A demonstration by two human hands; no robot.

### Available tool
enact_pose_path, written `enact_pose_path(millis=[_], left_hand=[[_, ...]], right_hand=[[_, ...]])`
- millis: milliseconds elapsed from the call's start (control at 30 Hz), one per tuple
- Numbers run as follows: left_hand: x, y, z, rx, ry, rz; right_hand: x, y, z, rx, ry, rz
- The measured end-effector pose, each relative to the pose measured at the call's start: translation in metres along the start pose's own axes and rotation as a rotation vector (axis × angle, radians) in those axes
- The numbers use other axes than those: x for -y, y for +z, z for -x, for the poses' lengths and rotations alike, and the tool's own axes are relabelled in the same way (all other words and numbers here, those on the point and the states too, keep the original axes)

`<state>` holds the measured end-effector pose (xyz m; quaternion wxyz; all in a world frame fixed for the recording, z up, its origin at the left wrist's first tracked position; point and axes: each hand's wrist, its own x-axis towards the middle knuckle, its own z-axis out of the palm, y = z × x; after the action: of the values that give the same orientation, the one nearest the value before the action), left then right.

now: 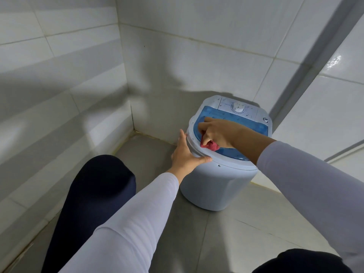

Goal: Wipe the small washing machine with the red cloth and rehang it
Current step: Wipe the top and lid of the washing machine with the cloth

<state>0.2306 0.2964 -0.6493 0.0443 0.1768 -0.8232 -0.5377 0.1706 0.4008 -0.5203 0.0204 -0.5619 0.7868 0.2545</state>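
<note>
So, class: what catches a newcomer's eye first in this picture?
The small washing machine with its blue lid stands on the floor in a tiled corner. The right hand presses a bunched red cloth on the lid's near edge; the left hand steadies the rim.

The grey tiled floor (226, 233) carries the small washing machine (216, 186) near the corner.

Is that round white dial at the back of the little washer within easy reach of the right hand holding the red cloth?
Probably yes. The right hand rests on the blue lid, just in front of the dial, with nothing between them. The red cloth stays bunched under it.
</note>
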Motion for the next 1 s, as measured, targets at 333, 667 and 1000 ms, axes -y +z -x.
enact_pose_path(millis=[333,667,1000], left_hand=[[0.004,-0.004,-0.004,0.028,-0.015,0.038],[0.003,-0.015,-0.008,0.045,-0.007,0.054],[0.005,-0.027,-0.013,0.079,-0.010,0.098]], right_hand=[[-0.006,-0.005,-0.021,0.008,-0.045,0.053],[-0.004,-0.009,-0.052,0.001,-0.034,0.065],[-0.037,-0.020,-0.059,-0.015,0.161,-0.081]])
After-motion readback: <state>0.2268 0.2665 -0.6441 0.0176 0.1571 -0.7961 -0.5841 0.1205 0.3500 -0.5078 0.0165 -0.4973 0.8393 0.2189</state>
